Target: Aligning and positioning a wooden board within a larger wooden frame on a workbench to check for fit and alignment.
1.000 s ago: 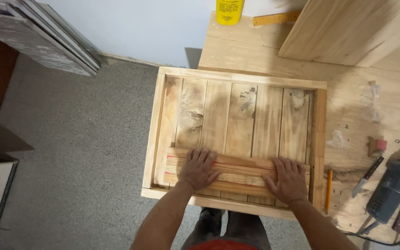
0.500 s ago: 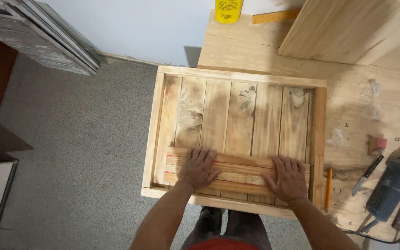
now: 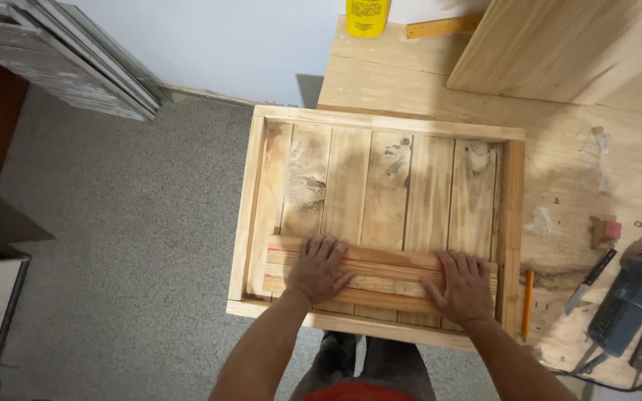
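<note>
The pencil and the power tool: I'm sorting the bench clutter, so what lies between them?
In the head view, a utility knife lies on the plywood bench between the orange pencil and the blue-grey power tool, angled, apart from both.

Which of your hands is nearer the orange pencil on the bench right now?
Right. The right hand lies flat on the wooden strips inside the box frame, just across its side wall from the orange pencil. The left hand presses the strips farther left.

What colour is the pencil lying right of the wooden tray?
Orange, seen in the head view: the pencil lies on the workbench beside the tray.
</note>
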